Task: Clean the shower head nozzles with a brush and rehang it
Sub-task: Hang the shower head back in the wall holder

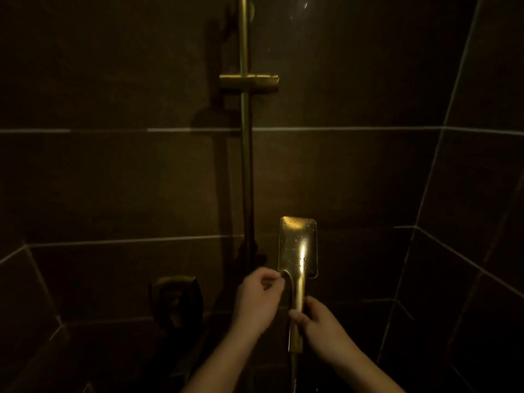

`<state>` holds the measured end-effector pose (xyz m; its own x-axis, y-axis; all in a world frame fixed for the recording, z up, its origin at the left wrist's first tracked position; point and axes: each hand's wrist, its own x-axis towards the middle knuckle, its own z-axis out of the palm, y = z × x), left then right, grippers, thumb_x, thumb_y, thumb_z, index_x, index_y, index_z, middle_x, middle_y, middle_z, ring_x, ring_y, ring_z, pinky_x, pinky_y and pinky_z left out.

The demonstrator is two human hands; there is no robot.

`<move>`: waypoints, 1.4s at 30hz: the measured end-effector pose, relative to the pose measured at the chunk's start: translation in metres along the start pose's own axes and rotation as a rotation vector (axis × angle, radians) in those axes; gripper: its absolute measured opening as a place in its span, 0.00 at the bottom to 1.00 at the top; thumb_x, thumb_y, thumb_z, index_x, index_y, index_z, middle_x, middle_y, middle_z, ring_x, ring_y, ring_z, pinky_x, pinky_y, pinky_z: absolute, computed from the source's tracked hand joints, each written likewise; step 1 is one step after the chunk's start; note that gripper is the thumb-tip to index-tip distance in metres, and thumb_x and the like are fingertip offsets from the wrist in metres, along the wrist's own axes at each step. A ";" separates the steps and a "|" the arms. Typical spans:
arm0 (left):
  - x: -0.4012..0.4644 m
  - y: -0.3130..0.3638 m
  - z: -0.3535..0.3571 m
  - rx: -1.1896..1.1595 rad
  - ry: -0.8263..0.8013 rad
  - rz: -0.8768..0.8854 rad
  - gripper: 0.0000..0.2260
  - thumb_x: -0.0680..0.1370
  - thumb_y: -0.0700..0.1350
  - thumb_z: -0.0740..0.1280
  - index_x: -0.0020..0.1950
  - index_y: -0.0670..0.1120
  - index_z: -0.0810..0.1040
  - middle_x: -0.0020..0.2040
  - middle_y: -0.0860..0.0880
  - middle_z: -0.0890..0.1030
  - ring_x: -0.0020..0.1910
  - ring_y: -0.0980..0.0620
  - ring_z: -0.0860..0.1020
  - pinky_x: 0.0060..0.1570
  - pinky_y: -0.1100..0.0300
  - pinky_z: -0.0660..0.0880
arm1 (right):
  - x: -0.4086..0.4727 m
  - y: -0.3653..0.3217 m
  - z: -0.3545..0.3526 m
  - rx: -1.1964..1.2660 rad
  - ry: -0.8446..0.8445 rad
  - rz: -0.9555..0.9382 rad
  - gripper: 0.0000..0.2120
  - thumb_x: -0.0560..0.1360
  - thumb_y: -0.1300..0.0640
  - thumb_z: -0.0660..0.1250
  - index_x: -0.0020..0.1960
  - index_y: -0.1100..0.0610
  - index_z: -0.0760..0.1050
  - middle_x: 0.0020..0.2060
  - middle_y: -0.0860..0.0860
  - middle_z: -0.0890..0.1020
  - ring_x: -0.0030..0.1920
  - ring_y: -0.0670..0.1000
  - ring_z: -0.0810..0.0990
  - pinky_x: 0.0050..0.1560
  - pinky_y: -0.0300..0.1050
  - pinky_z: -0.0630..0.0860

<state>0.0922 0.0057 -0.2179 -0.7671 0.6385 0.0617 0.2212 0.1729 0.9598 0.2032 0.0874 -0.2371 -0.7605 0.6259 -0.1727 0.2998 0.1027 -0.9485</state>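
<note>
Both hands meet low before the dark tiled wall point(354, 171): right hand point(317, 324) grips the wet, flat, rectangular brass shower head point(298, 246) by its handle, left hand point(259, 296) pinches its lower-left edge.

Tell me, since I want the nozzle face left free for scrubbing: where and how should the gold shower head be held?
Judging by its shape, grip the shower head by its narrow handle below the flat rectangular plate, coming from the right side, as the right hand does now. The left hand sits at the neck. Which face carries the nozzles is hard to tell.
</note>
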 end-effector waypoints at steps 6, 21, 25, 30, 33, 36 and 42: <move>0.050 0.130 -0.061 0.469 0.239 0.514 0.21 0.81 0.47 0.67 0.74 0.53 0.70 0.71 0.52 0.71 0.69 0.53 0.69 0.63 0.56 0.71 | 0.020 -0.073 -0.058 0.060 -0.037 -0.076 0.07 0.80 0.58 0.62 0.51 0.46 0.70 0.48 0.53 0.85 0.47 0.50 0.85 0.48 0.47 0.81; 0.128 0.240 -0.102 1.075 0.233 0.630 0.46 0.78 0.51 0.69 0.82 0.59 0.37 0.84 0.50 0.37 0.82 0.45 0.37 0.79 0.38 0.51 | 0.054 -0.302 -0.128 0.050 0.065 -0.510 0.07 0.82 0.60 0.59 0.60 0.57 0.69 0.49 0.56 0.82 0.50 0.53 0.82 0.49 0.51 0.79; 0.133 0.236 -0.100 1.118 0.269 0.621 0.44 0.79 0.53 0.68 0.83 0.55 0.38 0.83 0.51 0.35 0.82 0.46 0.36 0.79 0.35 0.51 | 0.072 -0.346 -0.135 0.112 0.071 -0.556 0.09 0.82 0.61 0.58 0.61 0.59 0.68 0.49 0.57 0.81 0.53 0.55 0.80 0.59 0.56 0.75; 0.132 0.242 -0.102 1.176 0.285 0.599 0.40 0.80 0.53 0.65 0.84 0.53 0.43 0.84 0.50 0.38 0.82 0.46 0.38 0.79 0.35 0.50 | 0.085 -0.391 -0.132 0.172 0.032 -0.583 0.11 0.82 0.60 0.58 0.63 0.61 0.67 0.51 0.57 0.78 0.51 0.52 0.79 0.52 0.48 0.77; 0.129 0.247 -0.104 1.204 0.268 0.582 0.38 0.80 0.54 0.63 0.84 0.53 0.45 0.84 0.50 0.39 0.83 0.46 0.39 0.79 0.35 0.50 | 0.093 -0.417 -0.124 0.184 0.064 -0.607 0.09 0.82 0.60 0.58 0.61 0.61 0.68 0.49 0.56 0.78 0.50 0.52 0.78 0.52 0.48 0.76; 0.128 0.250 -0.104 1.216 0.261 0.568 0.38 0.80 0.55 0.64 0.84 0.53 0.47 0.84 0.49 0.40 0.83 0.45 0.40 0.79 0.35 0.50 | 0.098 -0.439 -0.115 0.203 0.108 -0.634 0.05 0.82 0.61 0.58 0.56 0.61 0.69 0.44 0.55 0.77 0.46 0.52 0.78 0.55 0.51 0.76; 0.126 0.253 -0.106 1.164 0.201 0.533 0.39 0.80 0.55 0.66 0.84 0.53 0.47 0.84 0.50 0.40 0.82 0.46 0.39 0.76 0.30 0.53 | 0.093 -0.469 -0.108 0.198 0.149 -0.699 0.09 0.82 0.60 0.56 0.59 0.62 0.69 0.41 0.54 0.76 0.40 0.50 0.77 0.42 0.46 0.74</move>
<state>-0.0124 0.0507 0.0620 -0.4774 0.7242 0.4976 0.8380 0.5456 0.0100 0.0542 0.1810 0.2203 -0.6452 0.5657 0.5135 -0.3457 0.3833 -0.8565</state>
